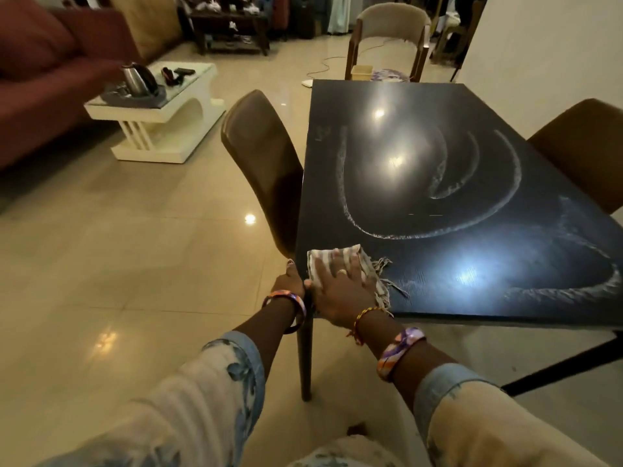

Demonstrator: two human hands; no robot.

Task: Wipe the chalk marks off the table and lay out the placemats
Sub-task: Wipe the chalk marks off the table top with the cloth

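Wiping a chalk-marked dark table at its near left corner.

At far left a white coffee table [158,112] carries a kettle [139,78]; a brown chair [266,163] stands against the left side of the table [472,298]. The left hand [290,281] grips the table's near left corner edge, its fingers curled around it. Just beside it, the right hand [340,288] lies flat on a striped cloth [337,257], fingers [354,264] spread and pressing it onto the tabletop near that corner. Curved chalk marks [438,227] sweep across the middle and right of the surface, apart from the cloth. Another brown chair [586,150] sits at the right side, and a pale chair [391,32] at the far end.
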